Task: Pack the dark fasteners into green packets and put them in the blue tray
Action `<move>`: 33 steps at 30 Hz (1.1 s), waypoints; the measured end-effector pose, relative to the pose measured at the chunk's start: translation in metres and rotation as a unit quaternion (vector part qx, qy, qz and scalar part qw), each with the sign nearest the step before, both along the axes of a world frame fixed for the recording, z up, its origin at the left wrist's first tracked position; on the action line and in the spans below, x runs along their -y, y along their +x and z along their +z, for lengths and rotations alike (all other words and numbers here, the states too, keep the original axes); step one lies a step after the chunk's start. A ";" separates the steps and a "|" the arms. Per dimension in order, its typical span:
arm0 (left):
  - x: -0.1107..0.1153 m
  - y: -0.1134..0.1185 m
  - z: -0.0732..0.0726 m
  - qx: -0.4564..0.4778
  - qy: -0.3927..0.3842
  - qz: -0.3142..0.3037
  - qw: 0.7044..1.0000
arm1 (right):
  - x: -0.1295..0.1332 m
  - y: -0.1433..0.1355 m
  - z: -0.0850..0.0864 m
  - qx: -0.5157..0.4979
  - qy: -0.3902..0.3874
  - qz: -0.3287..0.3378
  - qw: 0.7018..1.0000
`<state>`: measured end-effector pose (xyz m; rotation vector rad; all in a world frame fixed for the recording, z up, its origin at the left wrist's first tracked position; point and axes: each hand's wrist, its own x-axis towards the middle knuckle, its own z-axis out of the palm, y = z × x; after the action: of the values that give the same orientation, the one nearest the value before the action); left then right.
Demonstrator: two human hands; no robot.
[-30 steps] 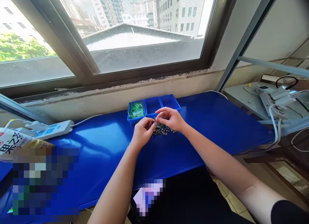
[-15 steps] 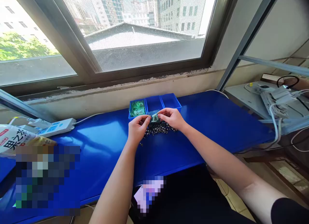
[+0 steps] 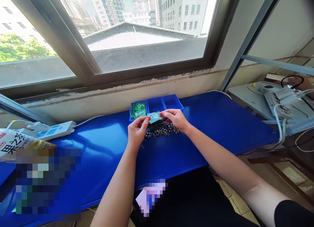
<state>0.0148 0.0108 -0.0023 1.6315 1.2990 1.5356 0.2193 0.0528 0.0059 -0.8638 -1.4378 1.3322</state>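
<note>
Between my two hands a small see-through plastic packet (image 3: pixel 154 117) with a greenish tint is stretched out above the table. My left hand (image 3: pixel 136 131) pinches its left end between thumb and forefinger. At the opposite end, my right hand (image 3: pixel 178 121) grips it the same way. What is inside the packet is too small to make out. Below it lies a heap of small dark and silvery screws (image 3: pixel 162 129), partly covered by my hands. Just behind, a blue three-part bin (image 3: pixel 157 103) holds similar green packets (image 3: pixel 138 109) in its left compartment.
A blue sheet covers the table (image 3: pixel 211 122). At left are a white power strip (image 3: pixel 57 130), a printed snack bag (image 3: pixel 22 143) and a blurred-out area. Metal shelf posts (image 3: pixel 252 40) frame the window (image 3: pixel 147 67). More plugs and cables (image 3: pixel 282 99) sit at right.
The packet has tilted, so its face now looks brighter and more green. Both hands keep their pinch with only a slight shift; the view has moved a little.
</note>
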 end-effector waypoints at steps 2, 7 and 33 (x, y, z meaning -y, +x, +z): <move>-0.001 0.001 -0.002 -0.002 0.011 0.012 1.000 | 0.000 0.001 -0.002 0.034 0.024 -0.013 0.999; -0.005 0.001 -0.007 -0.009 0.009 0.027 1.000 | 0.001 -0.001 -0.008 0.060 0.086 -0.042 0.994; -0.006 -0.001 -0.005 0.024 -0.001 -0.001 1.000 | 0.000 -0.004 -0.013 0.042 0.066 -0.005 0.997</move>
<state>0.0139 0.0172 -0.0078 1.5840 1.2740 1.5617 0.2153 0.0533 -0.0067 -0.8468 -1.5654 1.1923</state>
